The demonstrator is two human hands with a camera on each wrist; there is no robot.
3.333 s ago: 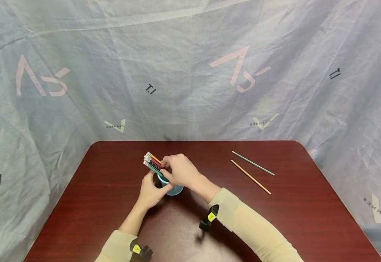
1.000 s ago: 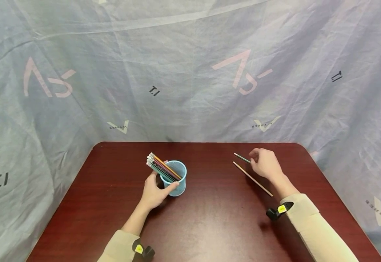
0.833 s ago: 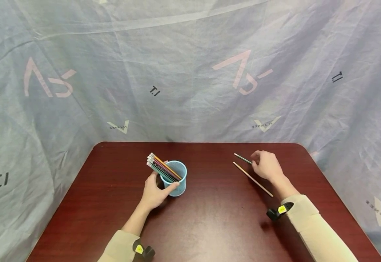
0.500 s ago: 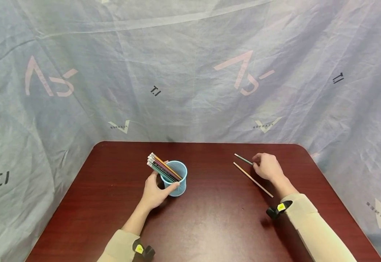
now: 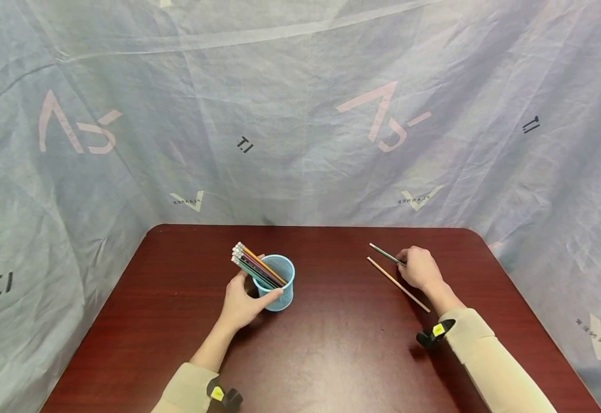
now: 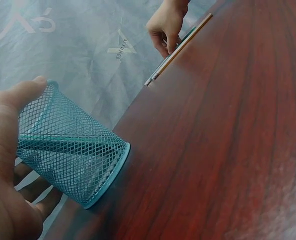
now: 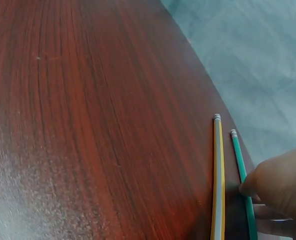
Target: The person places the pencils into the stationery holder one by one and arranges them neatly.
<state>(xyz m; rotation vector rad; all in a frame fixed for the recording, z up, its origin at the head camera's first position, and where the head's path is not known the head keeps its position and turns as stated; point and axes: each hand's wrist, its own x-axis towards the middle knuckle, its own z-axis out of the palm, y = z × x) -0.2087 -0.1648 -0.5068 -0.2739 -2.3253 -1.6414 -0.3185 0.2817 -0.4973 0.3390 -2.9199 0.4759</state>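
Observation:
My left hand (image 5: 239, 304) grips a light blue mesh pencil cup (image 5: 278, 299) on the table, thumb on the near side. Several pencils (image 5: 257, 266) lean leftward in the cup, white erasers up. In the left wrist view the cup (image 6: 77, 150) shows its mesh wall, with the pencils' lower ends behind it. Farther right, my right hand (image 5: 418, 268) pinches a green pencil (image 5: 383, 252), covering its near part. Nearer to me lies a yellow pencil (image 5: 398, 284). The right wrist view shows thumb and fingers at the green pencil (image 7: 238, 152), beside the yellow one (image 7: 218, 175).
A dark red wooden table (image 5: 326, 350) bears everything. Behind it and at both sides hangs a grey printed cloth (image 5: 290, 115). The table's back edge runs just beyond the two pencils. Each wrist carries a small black camera (image 5: 434, 332).
My right hand has left the pencils at the cup and moved right to the green pencil. Lately it has shifted slightly nearer along it. My left hand has stayed on the cup.

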